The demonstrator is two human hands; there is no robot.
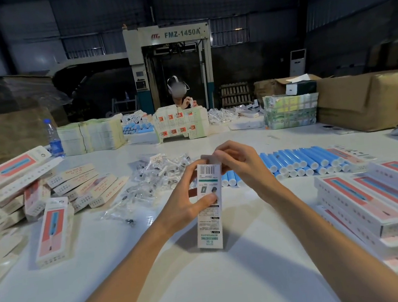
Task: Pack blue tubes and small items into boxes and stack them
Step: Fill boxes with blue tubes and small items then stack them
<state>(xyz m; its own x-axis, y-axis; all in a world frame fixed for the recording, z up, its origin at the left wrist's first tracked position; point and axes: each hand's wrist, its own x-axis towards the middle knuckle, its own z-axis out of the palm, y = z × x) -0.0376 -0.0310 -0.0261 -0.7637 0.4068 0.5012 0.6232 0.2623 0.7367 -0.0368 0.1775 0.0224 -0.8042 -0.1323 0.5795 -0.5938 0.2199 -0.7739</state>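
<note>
A long white product box stands upright on the white table, its printed back and barcode facing me. My left hand grips its upper part, thumb across the front. My right hand pinches the flap at the box's top end. Behind my right hand lies a row of blue tubes with white caps. A heap of small items in clear bags lies behind my left hand. The inside of the box is hidden.
Filled boxes are stacked at the right and piled loosely at the left. Flat carton stacks, a water bottle and brown cardboard cartons line the far edge. A person works across the table.
</note>
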